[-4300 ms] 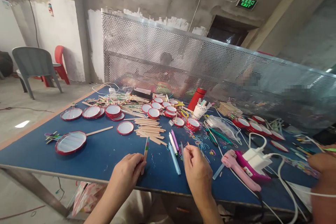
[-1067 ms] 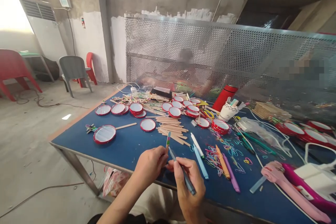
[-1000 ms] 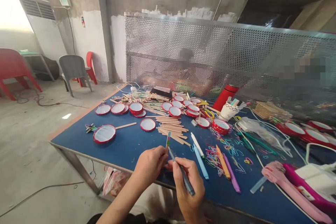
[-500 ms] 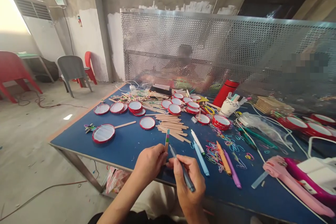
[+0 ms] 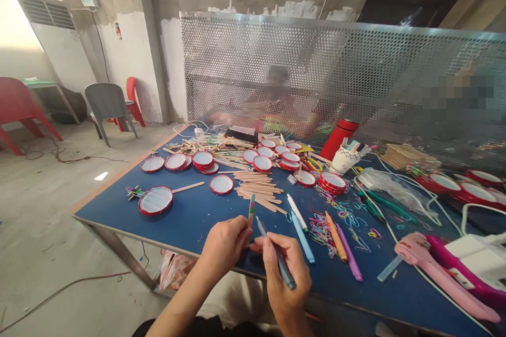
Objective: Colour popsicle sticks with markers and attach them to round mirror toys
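Head view, clock centred on hands, twelve toward mesh screen [image 5: 237,73]. In left hand [image 5: 228,242]: striped craft stick [image 5: 252,208], near upright, green-and-purple end up, clamped between fingertips. In right hand [image 5: 286,271]: grey pen [image 5: 282,263], gripped by closed fingers, tip toward eleven, just beside striped stick. On blue table [image 5: 185,221], at twelve: plain sticks [image 5: 259,189], spread in pile. At eleven: red-rimmed disc [image 5: 221,184]. At two: white pen [image 5: 296,213]. At three, nearest first: light-blue pen [image 5: 302,239], tangled rubber bands [image 5: 321,234], orange pen [image 5: 336,237], pink glue gun [image 5: 446,279].

The left hand [image 5: 224,243] holds a colour-banded stick [image 5: 252,209], the right hand [image 5: 296,271] a grey marker [image 5: 284,271] just beside it.
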### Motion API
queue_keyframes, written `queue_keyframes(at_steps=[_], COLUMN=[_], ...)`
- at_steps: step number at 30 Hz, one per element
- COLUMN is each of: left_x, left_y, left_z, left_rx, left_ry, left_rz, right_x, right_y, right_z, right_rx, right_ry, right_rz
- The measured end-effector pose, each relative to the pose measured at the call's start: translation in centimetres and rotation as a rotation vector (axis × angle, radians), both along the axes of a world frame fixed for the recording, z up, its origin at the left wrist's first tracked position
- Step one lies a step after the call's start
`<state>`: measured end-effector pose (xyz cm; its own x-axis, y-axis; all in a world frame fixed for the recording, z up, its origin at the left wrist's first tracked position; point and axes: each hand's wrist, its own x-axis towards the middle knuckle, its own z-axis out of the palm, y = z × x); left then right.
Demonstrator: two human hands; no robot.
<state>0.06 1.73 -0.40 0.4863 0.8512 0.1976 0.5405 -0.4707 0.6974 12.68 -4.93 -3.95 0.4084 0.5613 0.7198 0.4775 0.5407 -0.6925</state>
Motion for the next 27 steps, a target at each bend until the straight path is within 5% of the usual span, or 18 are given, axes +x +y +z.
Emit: queue_keyframes(at_steps=[27], left_x=[-0.08], left_y=[-0.06], left_z=[0.13], left_rx=[-0.020], left_ry=[-0.060], left_rz=[-0.015], right_x=[0.02], right_y=[-0.03], right_z=[-0.40], right_rx=[-0.051], right_ry=[-0.006], right_rz=[0.029])
